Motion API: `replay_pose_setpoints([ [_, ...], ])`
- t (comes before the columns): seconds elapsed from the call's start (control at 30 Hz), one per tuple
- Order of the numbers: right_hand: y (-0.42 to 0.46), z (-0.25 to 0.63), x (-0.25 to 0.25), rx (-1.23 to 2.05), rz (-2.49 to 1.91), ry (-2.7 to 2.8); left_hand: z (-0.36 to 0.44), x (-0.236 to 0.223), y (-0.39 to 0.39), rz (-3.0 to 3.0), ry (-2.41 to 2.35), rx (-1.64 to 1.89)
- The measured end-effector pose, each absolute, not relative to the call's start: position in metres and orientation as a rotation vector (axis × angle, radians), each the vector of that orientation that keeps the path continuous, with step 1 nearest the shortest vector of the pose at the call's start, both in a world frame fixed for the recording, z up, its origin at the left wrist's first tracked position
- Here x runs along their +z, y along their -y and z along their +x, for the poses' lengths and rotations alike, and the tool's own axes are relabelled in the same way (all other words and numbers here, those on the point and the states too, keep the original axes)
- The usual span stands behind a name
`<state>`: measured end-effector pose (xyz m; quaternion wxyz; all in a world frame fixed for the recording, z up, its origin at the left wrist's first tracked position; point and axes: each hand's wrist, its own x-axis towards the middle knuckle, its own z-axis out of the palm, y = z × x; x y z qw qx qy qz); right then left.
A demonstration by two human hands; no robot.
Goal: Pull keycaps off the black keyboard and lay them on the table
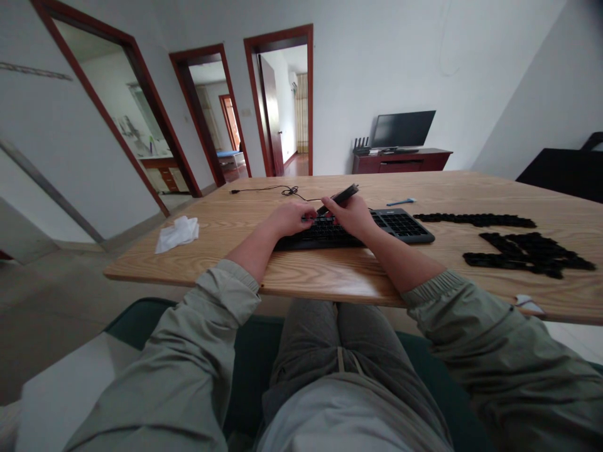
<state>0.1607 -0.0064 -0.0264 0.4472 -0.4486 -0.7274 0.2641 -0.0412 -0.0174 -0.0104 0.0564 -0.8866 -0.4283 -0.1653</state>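
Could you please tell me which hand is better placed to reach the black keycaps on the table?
Probably the right hand: it is nearer the black keycaps, though it holds a dark bar; the left hand is farther.

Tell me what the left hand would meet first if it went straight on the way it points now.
Probably the dark slim object held in the right hand: the left hand points toward it above the keyboard, though depth is hard to judge from this view.
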Motion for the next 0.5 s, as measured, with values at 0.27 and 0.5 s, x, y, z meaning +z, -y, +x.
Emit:
replay_pose_setpoints([
  [0.27, 0.0038, 0.1619, -0.0308, 0.696, -1.013, 1.767, -0.0455, -0.0112, 0.0201, -2.676, 1.493, -0.808],
  [0.5, 0.0028, 0.1599, -0.0337, 0.746, -0.944, 1.744, -0.0448, -0.0102, 0.0163, -2.739, 1.444, -0.637],
])
